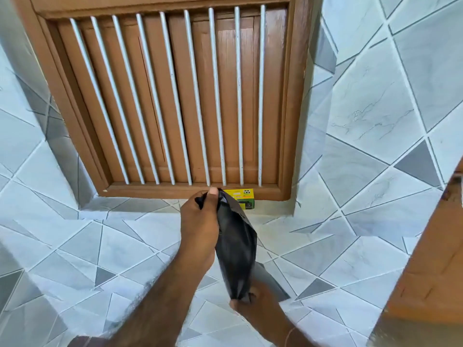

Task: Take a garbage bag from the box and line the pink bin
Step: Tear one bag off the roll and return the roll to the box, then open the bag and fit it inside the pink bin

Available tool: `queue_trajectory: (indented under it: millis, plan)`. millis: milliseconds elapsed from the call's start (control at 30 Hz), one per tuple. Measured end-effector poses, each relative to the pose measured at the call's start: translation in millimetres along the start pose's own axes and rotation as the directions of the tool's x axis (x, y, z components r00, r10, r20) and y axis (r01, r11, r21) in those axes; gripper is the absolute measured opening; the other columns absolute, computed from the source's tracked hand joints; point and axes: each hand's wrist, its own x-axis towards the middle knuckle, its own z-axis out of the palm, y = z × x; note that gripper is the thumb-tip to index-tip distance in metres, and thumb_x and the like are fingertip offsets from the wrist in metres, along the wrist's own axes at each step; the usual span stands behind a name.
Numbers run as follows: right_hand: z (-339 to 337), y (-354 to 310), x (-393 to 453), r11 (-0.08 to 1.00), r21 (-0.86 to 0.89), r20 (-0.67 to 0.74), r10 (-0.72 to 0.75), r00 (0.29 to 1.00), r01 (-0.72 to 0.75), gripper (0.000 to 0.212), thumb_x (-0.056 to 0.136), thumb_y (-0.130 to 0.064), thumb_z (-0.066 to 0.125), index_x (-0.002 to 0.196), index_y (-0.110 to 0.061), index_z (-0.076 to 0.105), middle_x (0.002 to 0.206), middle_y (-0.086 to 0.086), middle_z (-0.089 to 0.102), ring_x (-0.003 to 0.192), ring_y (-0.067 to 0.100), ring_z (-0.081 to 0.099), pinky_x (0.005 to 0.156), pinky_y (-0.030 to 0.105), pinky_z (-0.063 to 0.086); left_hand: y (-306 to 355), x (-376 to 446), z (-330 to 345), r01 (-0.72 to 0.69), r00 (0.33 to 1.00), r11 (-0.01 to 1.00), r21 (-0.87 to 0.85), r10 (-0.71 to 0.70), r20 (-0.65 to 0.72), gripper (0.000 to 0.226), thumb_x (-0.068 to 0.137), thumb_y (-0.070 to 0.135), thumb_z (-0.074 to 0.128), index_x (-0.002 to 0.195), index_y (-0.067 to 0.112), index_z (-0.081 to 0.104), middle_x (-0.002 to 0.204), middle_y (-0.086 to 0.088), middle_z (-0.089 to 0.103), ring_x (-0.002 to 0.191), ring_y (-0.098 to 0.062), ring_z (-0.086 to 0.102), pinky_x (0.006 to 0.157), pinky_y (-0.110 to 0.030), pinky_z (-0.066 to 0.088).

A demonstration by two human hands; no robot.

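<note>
A black garbage bag (235, 244), still folded into a narrow, creased strip, is held in the air between both hands, running from upper left to lower right in front of the tiled ledge (140, 221). The left hand (200, 221) grips the bag's upper end, fingers closed around the bunched plastic and the thumb pressed on top. The right hand (253, 306) pinches the lower end from below; its fingertips are largely hidden by the bag, so the exact grip cannot be made out. Just behind the upper end of the bag, a small yellow and green box (244, 197) stands on the ledge, against the bottom rail of a brown wooden window frame (295, 101). The frame holds closed wooden shutters behind a row of pale vertical bars (198, 96). Walls on both sides and the ledge are covered with light grey marbled tiles (375, 108) set with darker triangular pieces. At the right edge, part of a brown wooden panel (431, 259), possibly a door, enters the view, blurred.
</note>
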Motion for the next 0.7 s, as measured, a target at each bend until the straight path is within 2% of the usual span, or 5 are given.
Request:
queue_trajectory:
  millis: [133, 333, 500, 600, 700]
  plan:
    - [-3.9, 11.3, -31.3, 0.995, -0.077, -0.128, -0.076, 0.989, 0.067, 0.017, 0.066, -0.028, 0.067, 0.070, -0.017, 0.055, 0.058, -0.002, 0.054, 0.052, 0.007, 0.042, 0.052, 0.020, 0.039, 24.5, -22.3, -12.1, -0.037, 0.998, 0.999, -0.030, 0.036, -0.057, 0.026, 0.093, 0.031, 0.057, 0.071, 0.017, 0.063, 0.071, -0.003, 0.062, 0.071, -0.021, 0.057, 0.067, -0.034, 0.046]
    - [1.9, -1.7, -82.4, 0.997, 0.074, 0.036, -0.010, 0.999, 0.007, 0.038, 0.082, -0.005, 0.058, 0.058, -0.033, 0.062, 0.046, -0.016, 0.051, 0.051, 0.000, 0.041, 0.056, 0.015, 0.034, 57.1, -37.0, -59.4, -0.063, 0.989, 0.984, -0.164, 0.040, -0.142, 0.021, 0.097, 0.024, 0.052, 0.084, 0.011, 0.062, 0.085, -0.009, 0.066, 0.080, -0.027, 0.063, 0.069, -0.034, 0.052]
    - [23.7, -13.8, -125.0, 0.899, 0.431, 0.117, 0.038, 0.992, -0.085, 0.022, 0.084, -0.021, 0.070, 0.082, 0.000, 0.068, 0.085, 0.020, 0.068, 0.082, 0.025, 0.061, 0.081, 0.045, 0.050, 24.9, -64.0, -129.4, -0.033, 0.990, 0.998, -0.047, 0.039, 0.134, 0.049, 0.092, 0.040, 0.056, 0.137, 0.028, 0.042, 0.128, -0.002, 0.057, 0.109, -0.025, 0.062, 0.096, -0.044, 0.050]
    - [43.9, -36.0, -151.3, 0.806, 0.590, 0.061, 0.023, 0.998, -0.054, 0.032, 0.087, -0.023, 0.066, 0.098, 0.007, 0.068, 0.105, 0.025, 0.071, 0.095, 0.033, 0.067, 0.092, 0.047, 0.050, -17.4, -107.4, -180.7, 0.004, 0.974, 0.983, 0.181, -0.045, 0.222, 0.076, 0.070, 0.071, 0.058, 0.135, 0.039, 0.038, 0.140, 0.002, 0.047, 0.125, -0.025, 0.052, 0.108, -0.052, 0.038]
    - [70.3, -50.9, -175.5, 0.727, 0.682, 0.070, 0.040, 0.997, -0.077, 0.039, 0.089, -0.029, 0.064, 0.109, 0.004, 0.067, 0.113, 0.025, 0.069, 0.106, 0.041, 0.065, 0.099, 0.050, 0.049, -53.8, -154.2, -227.7, 0.172, 0.872, 0.914, 0.367, -0.314, 0.374, 0.070, 0.065, 0.078, 0.051, 0.123, 0.040, 0.043, 0.136, 0.004, 0.049, 0.123, -0.020, 0.051, 0.107, -0.045, 0.038]
